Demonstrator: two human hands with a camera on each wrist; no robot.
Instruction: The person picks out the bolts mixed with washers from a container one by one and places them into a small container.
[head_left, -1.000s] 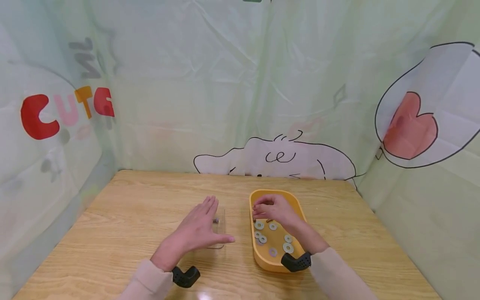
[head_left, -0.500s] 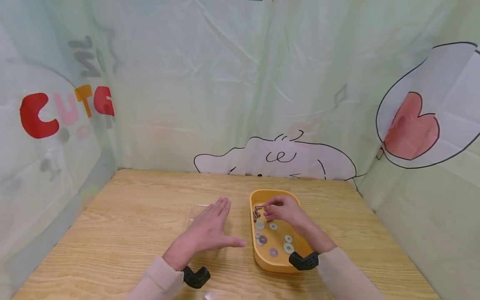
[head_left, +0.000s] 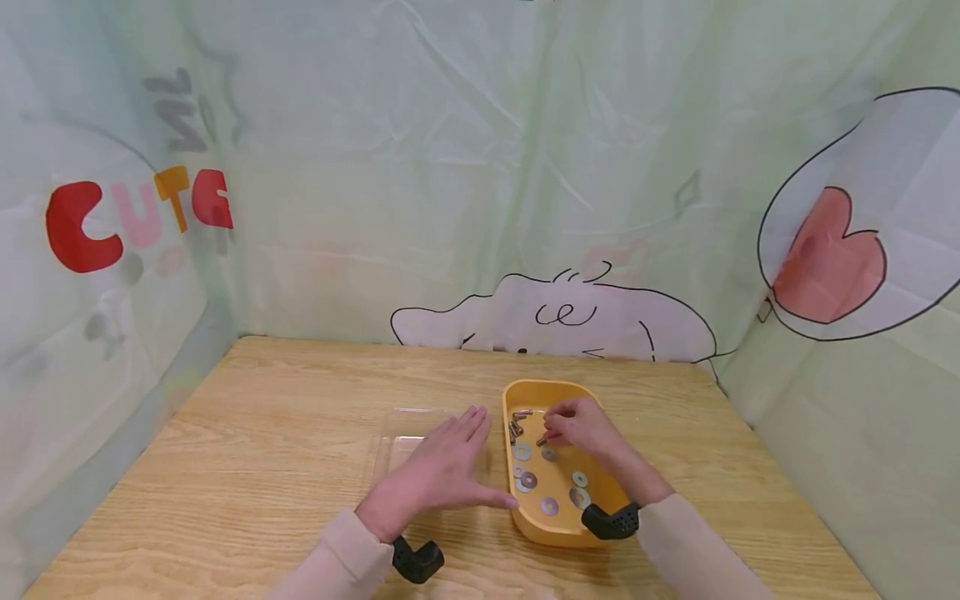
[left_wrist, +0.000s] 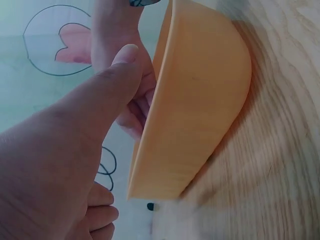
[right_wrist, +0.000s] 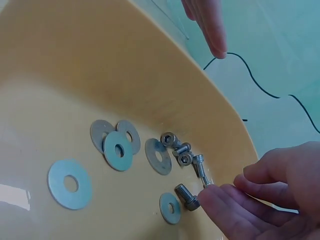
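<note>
On the floor of the tub (head_left: pixel 551 535) we find a lone screw (right_wrist: pixel 187 197), just beside the fingertips of our right hand (head_left: pixel 588 429). In the right wrist view its long axis slants, head toward the fingers and threaded end away; we cannot tell whether head and fingertip touch. Those fingers are loosely bent, the thumb apart from them, and we see nothing held between. A second screw (right_wrist: pixel 201 169), beside a pile (right_wrist: pixel 178 147) along the wall, also points toward the fingertips, and a washer (right_wrist: pixel 170 208) lies near. The right hand is the nearer: our left hand (head_left: pixel 442 475), fingers straight, thumb spread, visibly holding nothing, covers part of a clear box (head_left: pixel 405 447) outside the tub.
</note>
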